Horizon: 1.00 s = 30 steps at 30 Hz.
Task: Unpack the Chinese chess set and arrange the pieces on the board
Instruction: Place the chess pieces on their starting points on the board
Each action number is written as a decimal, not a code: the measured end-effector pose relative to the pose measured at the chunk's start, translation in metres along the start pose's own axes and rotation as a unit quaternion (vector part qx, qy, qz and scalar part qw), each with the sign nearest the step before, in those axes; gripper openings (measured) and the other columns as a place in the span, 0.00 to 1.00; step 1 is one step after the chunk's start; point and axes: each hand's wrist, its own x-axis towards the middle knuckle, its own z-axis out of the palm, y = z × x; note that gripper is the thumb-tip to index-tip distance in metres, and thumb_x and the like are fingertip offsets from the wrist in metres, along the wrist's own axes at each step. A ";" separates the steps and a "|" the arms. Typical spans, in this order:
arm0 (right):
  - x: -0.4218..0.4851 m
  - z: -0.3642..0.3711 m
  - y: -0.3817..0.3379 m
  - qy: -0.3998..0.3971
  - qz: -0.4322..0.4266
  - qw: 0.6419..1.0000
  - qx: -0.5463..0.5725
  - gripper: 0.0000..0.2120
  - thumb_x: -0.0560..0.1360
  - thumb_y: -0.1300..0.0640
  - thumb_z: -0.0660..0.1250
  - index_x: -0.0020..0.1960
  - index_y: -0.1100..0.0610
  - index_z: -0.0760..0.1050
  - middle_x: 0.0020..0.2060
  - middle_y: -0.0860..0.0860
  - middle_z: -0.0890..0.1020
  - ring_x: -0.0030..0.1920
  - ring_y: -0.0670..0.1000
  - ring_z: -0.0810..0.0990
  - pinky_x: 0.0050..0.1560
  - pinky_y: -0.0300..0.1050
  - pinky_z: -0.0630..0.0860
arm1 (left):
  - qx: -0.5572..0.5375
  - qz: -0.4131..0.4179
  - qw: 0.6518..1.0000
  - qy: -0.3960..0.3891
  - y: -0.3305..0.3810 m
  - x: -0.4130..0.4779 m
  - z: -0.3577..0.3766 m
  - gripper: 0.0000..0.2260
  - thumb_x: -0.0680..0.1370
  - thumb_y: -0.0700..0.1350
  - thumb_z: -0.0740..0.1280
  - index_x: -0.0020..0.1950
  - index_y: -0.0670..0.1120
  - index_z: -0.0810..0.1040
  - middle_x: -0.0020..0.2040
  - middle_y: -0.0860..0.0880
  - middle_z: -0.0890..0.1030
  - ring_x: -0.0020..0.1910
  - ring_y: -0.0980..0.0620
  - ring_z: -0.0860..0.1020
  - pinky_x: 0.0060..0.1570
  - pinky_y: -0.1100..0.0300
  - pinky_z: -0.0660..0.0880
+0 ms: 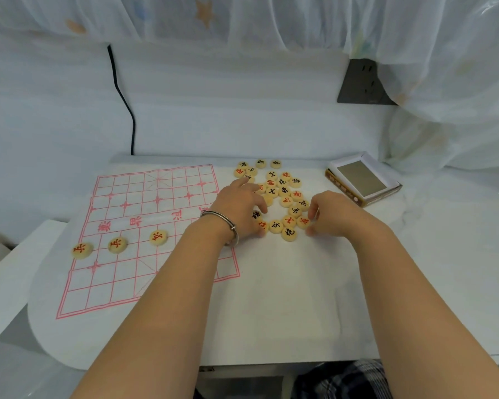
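Observation:
A white sheet printed with a red chess grid, the board [133, 231], lies on the left of the table. Three round wooden pieces with red characters [118, 245] stand in a row on it. A heap of loose pieces [283, 194], red and black, lies to the right of the board. My left hand [239, 208], with a metal bangle on the wrist, rests over the heap's left side, its fingers bent onto pieces there. My right hand [329, 214] pinches a red-character piece [303, 222] at the heap's right edge.
The open chess box [363, 181] sits at the back right of the table. A black cable [124, 99] runs down the wall behind the board, and a wall socket [363, 82] is at the upper right. The table's front edge runs just under my forearms.

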 end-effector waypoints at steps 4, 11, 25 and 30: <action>0.002 0.002 0.002 0.017 -0.018 0.999 0.022 0.14 0.68 0.57 0.74 0.52 0.57 0.75 0.47 0.50 0.74 0.48 0.50 0.73 0.45 0.42 0.69 | 0.002 -0.001 1.000 -0.001 -0.002 0.003 0.001 0.19 0.70 0.54 0.73 0.59 0.54 0.78 0.75 0.52 0.60 0.76 0.49 0.50 0.72 0.52 0.53; 0.004 0.005 0.002 0.008 -0.021 0.999 0.040 0.14 0.68 0.59 0.72 0.52 0.60 0.78 0.46 0.56 0.78 0.43 0.50 0.73 0.39 0.40 0.69 | -0.001 -0.005 1.000 -0.015 -0.003 0.006 0.004 0.15 0.71 0.54 0.72 0.56 0.53 0.80 0.75 0.52 0.61 0.76 0.48 0.51 0.72 0.51 0.55; 0.048 0.003 -0.011 0.146 -0.031 0.986 0.070 0.16 0.76 0.63 0.60 0.63 0.55 0.73 0.60 0.54 0.74 0.58 0.55 0.74 0.53 0.47 0.74 | -0.089 -0.103 0.980 0.146 -0.024 0.011 -0.001 0.13 0.73 0.50 0.69 0.56 0.48 0.79 0.58 0.49 0.77 0.64 0.49 0.67 0.61 0.56 0.68; 0.062 0.007 -0.024 0.189 -0.074 0.979 0.024 0.19 0.74 0.68 0.58 0.63 0.58 0.73 0.60 0.57 0.74 0.62 0.57 0.69 0.57 0.50 0.72 | -0.130 -0.182 0.957 0.186 -0.033 0.011 -0.003 0.11 0.74 0.49 0.68 0.55 0.48 0.78 0.52 0.47 0.79 0.56 0.48 0.72 0.52 0.53 0.73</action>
